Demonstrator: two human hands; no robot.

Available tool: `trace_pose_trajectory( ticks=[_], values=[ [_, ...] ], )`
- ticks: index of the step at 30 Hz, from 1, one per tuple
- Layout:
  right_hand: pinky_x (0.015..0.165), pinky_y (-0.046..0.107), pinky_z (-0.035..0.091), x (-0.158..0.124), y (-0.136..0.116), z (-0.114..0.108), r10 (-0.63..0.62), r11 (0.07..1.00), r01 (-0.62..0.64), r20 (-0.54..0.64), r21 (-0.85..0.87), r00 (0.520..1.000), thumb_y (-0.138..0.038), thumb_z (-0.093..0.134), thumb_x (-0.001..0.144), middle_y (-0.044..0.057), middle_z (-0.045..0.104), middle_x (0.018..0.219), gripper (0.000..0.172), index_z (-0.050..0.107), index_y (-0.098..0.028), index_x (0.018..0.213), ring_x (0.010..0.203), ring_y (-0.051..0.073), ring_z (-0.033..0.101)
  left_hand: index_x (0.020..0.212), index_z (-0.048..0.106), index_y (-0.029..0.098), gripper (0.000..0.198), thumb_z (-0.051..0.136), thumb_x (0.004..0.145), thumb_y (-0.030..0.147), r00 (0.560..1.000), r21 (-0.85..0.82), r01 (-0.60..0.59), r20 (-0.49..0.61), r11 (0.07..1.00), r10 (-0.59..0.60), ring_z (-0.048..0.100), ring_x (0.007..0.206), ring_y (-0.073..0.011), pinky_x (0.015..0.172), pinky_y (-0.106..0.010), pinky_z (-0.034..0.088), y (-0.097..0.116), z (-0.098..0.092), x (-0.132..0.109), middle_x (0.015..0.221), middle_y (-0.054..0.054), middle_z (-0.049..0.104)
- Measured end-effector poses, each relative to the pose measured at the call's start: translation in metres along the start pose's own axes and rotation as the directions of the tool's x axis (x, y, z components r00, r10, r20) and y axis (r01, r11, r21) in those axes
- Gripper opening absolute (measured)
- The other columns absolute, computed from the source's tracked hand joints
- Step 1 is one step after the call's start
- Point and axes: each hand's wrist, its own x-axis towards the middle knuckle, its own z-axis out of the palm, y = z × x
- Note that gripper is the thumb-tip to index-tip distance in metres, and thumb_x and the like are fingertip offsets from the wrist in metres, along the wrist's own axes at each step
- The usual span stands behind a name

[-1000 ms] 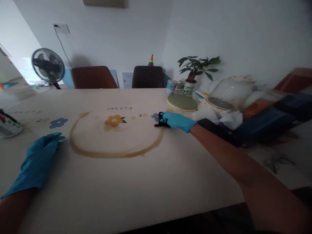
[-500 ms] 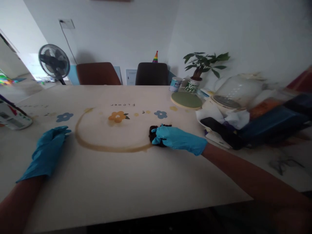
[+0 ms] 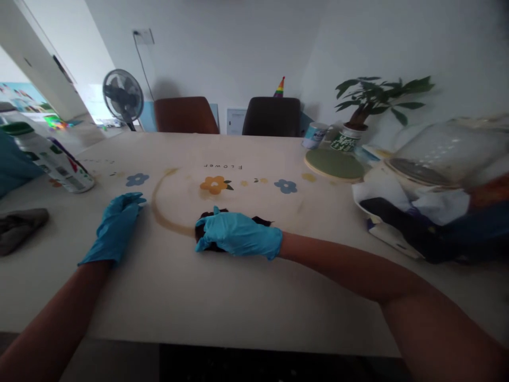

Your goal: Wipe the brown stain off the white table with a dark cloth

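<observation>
My right hand [image 3: 238, 233], in a blue glove, presses a dark cloth [image 3: 217, 247] onto the table, its fingers closed on it. The cloth is bunched and mostly covered by the hand. Left of it, a curved brown stain [image 3: 161, 215] runs over the white table surface [image 3: 222, 302] and ends at the cloth. My left hand [image 3: 119, 225], also gloved in blue, rests on the table left of the stain; its fingers reach forward and hold nothing. An orange printed flower [image 3: 214, 184] lies just beyond the right hand.
At the left stand a white bottle [image 3: 59, 162] and a crumpled grey-brown cloth [image 3: 22, 228]. On the right are a round green mat [image 3: 334, 163], a mug [image 3: 315, 135], a potted plant [image 3: 350, 132] and a cluttered pile with a black strap-like item [image 3: 397, 223]. Two chairs stand behind the table.
My right hand has slid the dark cloth leftward along the stain, and the stain's right part no longer shows. The view has turned left, bringing the grey-brown cloth into sight.
</observation>
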Motion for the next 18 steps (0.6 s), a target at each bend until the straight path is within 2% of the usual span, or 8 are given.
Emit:
trace_pose_trajectory(
  ticks=[4,9,12,14,18],
  values=[
    [0.141,0.051,0.054,0.06,-0.002,0.013,-0.079,0.96,0.069,-0.026,-0.271,0.996,-0.026,0.064,0.135,0.009,0.09,0.161,0.038,0.095,-0.033,0.155,0.143,0.033,0.081,0.116,0.081,0.024,0.036,0.072,0.082,0.031,0.999,-0.081,0.043,0.001,0.996,-0.043,0.08,0.149,-0.0399,0.15,-0.064,0.056,0.007,0.003,-0.002,0.136,-0.013,0.09],
    [0.111,0.031,0.056,0.123,0.0,0.018,-0.116,0.949,0.091,-0.068,-0.302,0.991,-0.026,0.068,0.132,0.002,0.091,0.153,0.033,0.095,-0.038,0.149,0.137,0.028,0.079,0.12,0.079,0.024,0.047,0.068,0.074,0.031,0.998,-0.156,0.065,0.003,0.986,-0.066,0.085,0.136,-0.0378,0.142,-0.064,0.063,0.001,0.006,0.003,0.136,-0.014,0.09],
    [0.104,0.03,0.055,0.15,-0.002,0.017,-0.082,0.939,0.045,-0.094,-0.342,0.992,-0.034,0.07,0.134,0.001,0.092,0.145,0.026,0.094,-0.036,0.143,0.132,0.028,0.079,0.126,0.076,0.024,0.06,0.065,0.067,0.032,0.998,-0.22,0.07,0.024,0.973,-0.066,0.088,0.129,-0.0376,0.133,-0.063,0.069,-0.005,0.006,0.005,0.144,-0.017,0.09],
    [0.102,0.031,0.055,0.166,-0.004,0.016,-0.038,0.925,-0.007,-0.11,-0.381,0.993,-0.039,0.068,0.136,0.004,0.093,0.142,0.026,0.093,-0.03,0.139,0.128,0.029,0.079,0.129,0.075,0.024,0.066,0.065,0.065,0.033,0.998,-0.252,0.065,0.02,0.965,-0.062,0.088,0.131,-0.0385,0.131,-0.062,0.071,-0.007,0.004,0.006,0.149,-0.019,0.089],
    [0.097,0.029,0.053,0.196,-0.004,0.007,0.097,0.881,-0.156,-0.152,-0.447,0.984,-0.031,0.058,0.139,0.007,0.094,0.138,0.03,0.086,-0.021,0.133,0.123,0.027,0.079,0.133,0.071,0.027,0.07,0.065,0.064,0.034,0.998,-0.287,0.051,-0.007,0.957,-0.055,0.087,0.137,-0.0385,0.132,-0.059,0.07,-0.012,0.001,0.008,0.156,-0.018,0.088]
  ],
)
